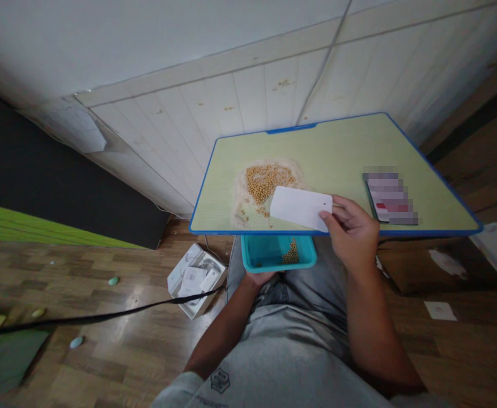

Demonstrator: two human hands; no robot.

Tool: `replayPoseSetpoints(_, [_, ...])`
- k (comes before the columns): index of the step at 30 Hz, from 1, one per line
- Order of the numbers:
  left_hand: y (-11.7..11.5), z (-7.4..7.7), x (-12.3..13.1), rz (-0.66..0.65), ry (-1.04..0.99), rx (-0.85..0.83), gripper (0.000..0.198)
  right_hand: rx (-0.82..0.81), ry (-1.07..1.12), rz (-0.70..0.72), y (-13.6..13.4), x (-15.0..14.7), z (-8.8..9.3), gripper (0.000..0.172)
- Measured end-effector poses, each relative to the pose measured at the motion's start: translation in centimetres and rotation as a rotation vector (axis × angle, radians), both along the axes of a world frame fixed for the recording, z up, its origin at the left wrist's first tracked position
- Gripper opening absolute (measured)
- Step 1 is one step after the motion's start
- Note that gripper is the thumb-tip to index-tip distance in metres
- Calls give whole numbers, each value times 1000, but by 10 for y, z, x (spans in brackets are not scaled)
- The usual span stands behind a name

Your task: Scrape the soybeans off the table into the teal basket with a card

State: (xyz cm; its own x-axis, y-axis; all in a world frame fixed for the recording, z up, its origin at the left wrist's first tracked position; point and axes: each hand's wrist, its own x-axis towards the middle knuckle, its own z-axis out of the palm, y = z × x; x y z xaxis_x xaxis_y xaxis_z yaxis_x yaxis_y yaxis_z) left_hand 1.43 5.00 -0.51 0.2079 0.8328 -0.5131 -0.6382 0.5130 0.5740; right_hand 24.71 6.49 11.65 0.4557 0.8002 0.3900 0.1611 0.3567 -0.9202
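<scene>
In my right hand (pixel 352 229) is a white card (pixel 300 207) with a small hole near its corner, pinched between thumb and fingers. The card's far end lies beside a heap of gold beads (pixel 262 182) on the table. Pale fine grains (pixel 240 198) surround and mix with the beads. Below the table's front edge my left hand (pixel 260 277) supports a turquoise plastic tray (pixel 248 260) from underneath; most of its fingers are hidden. Inside the tray, gold beads (pixel 291 253) are gathered toward the right side.
A phone (pixel 378 198) lies on the right of the pale green table (pixel 337 147), which has a blue rim. On the wooden floor to the left stands an open white box (pixel 195 280) with papers and cables. A black strap (pixel 116 313) crosses the lower left.
</scene>
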Motion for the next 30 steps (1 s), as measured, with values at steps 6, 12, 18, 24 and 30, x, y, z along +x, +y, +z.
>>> replayPoseSetpoints(6, [-1, -10, -2, -9, -19, -12, 86, -1, 11, 25, -4, 6, 2, 21])
replayPoseSetpoints(12, [1, -17, -2, -9, 0, 20, 94, -30, -6, 76, -4, 3, 3, 24])
replayPoseSetpoints(18, [1, -12, -1, -3, 1, 8, 100, -27, -25, 101, -6, 5, 3, 24])
replayPoseSetpoints(24, [2, -7, 1, 7, -10, -33, 94, -4, -20, 74, -8, 4, 5, 23])
replayPoseSetpoints(30, [0, -6, -2, 7, -25, 6, 101, -13, -28, 63, -10, 2, 7, 24])
